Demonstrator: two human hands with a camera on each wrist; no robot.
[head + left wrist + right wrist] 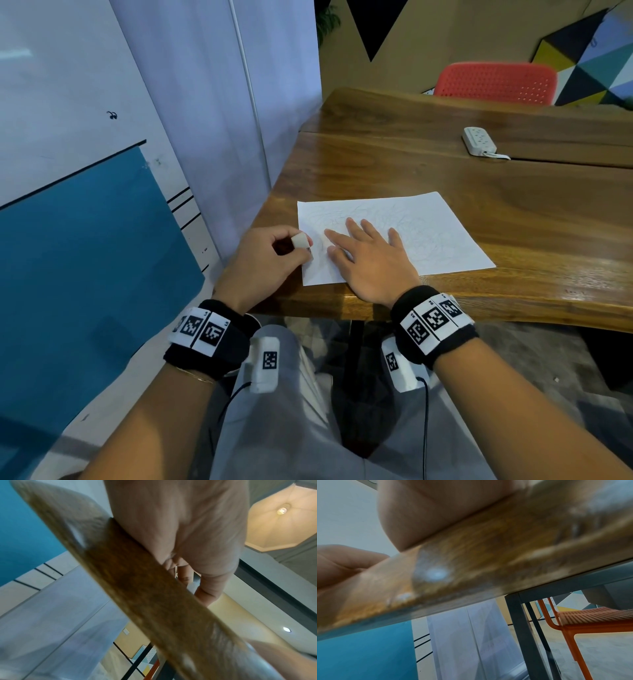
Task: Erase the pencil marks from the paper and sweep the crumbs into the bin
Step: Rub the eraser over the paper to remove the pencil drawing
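A dark wooden table [479, 192] with a glossy finish and a rounded live edge is seen, split by a seam running across at around 1 o'clock. A white sheet of paper [428, 233], covered in faint pencil scribbles, is laid flat near the front edge, roughly dead centre. A white power strip [479, 141] with its cord is parked well apart from it, out toward 1 o'clock. From both wrist views only the blurred table edge [471, 566] is caught.

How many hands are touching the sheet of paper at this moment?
2. The right hand lies flat on the paper; the left hand, holding the eraser, is at its left edge.
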